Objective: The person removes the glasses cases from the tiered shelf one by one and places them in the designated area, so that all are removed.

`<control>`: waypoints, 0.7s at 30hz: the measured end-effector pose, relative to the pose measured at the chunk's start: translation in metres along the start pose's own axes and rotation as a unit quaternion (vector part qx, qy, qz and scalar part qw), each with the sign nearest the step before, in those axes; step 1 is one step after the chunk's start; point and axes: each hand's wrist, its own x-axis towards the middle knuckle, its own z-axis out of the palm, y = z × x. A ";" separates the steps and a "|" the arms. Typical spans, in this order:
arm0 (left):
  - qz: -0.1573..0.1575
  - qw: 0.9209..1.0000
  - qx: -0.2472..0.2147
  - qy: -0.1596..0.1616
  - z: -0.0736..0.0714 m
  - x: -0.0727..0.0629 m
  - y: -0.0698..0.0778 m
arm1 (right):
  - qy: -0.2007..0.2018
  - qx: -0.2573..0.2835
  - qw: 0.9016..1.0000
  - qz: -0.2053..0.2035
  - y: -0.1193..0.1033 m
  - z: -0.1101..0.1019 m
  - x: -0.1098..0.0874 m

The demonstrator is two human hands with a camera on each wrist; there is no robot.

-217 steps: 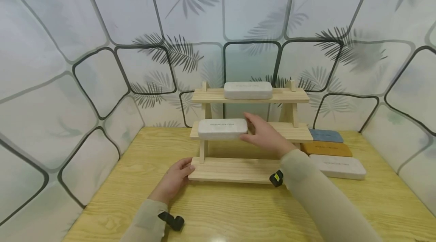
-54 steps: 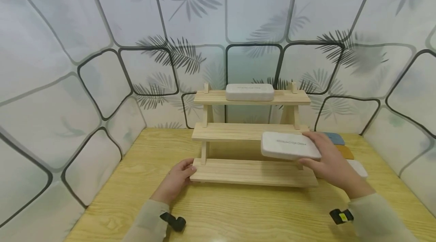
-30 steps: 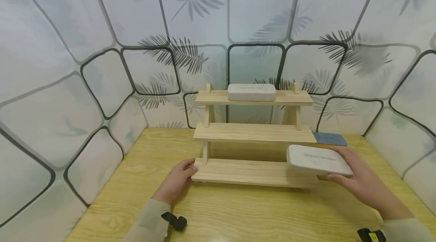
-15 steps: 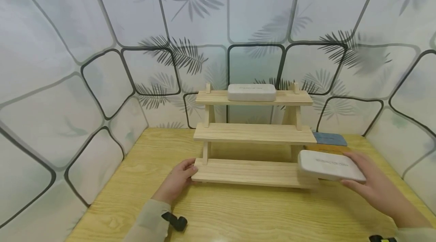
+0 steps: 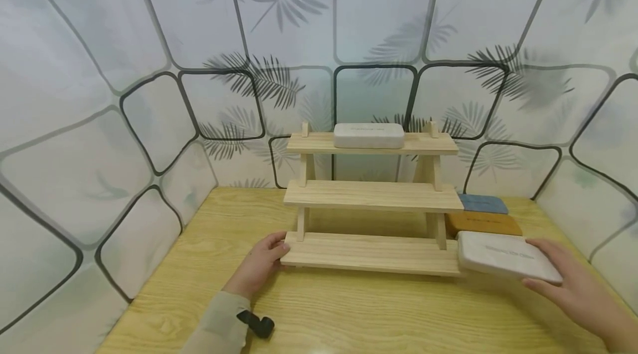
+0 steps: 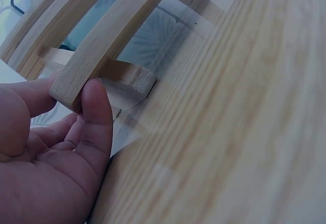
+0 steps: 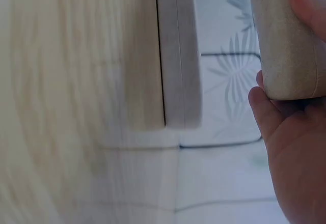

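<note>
My left hand (image 5: 256, 266) pinches the left end of the bottom board (image 5: 369, 253) of a three-tier wooden display rack; the left wrist view shows thumb and fingers (image 6: 97, 112) around the board's corner. My right hand (image 5: 573, 282) grips the right end of a white glasses case (image 5: 508, 254) with lettering on its lid, held just right of the bottom board. Under it, in the right wrist view, another pale case (image 7: 181, 61) lies on the table, apart from the held one (image 7: 288, 51). The held case hides that lower case in the head view.
A white glasses case (image 5: 369, 136) sits mid-way along the rack's top shelf (image 5: 428, 144). The middle shelf (image 5: 374, 195) is bare. Behind the held case, a brown case (image 5: 485, 223) and a blue case (image 5: 482, 203) lie on the wooden table (image 5: 349, 315). Patterned walls enclose it.
My right hand has taken the white glasses case off the middle shelf's left side and carried it right and down, past the rack's right end. My left hand stays on the bottom board.
</note>
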 end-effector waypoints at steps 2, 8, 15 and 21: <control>-0.001 1.000 -0.004 -0.002 0.000 0.000 0.000 | -0.016 -0.008 1.000 0.024 0.004 -0.002 -0.004; -0.001 1.000 -0.007 -0.004 -0.001 0.000 0.000 | -0.058 -0.008 0.995 0.084 0.020 -0.007 -0.010; -0.002 1.000 -0.001 -0.007 0.000 0.002 0.000 | -0.046 -0.032 0.996 0.071 0.033 -0.005 -0.019; -0.002 1.000 -0.006 -0.006 0.000 0.000 0.001 | -0.105 -0.028 0.987 0.118 0.034 -0.004 -0.014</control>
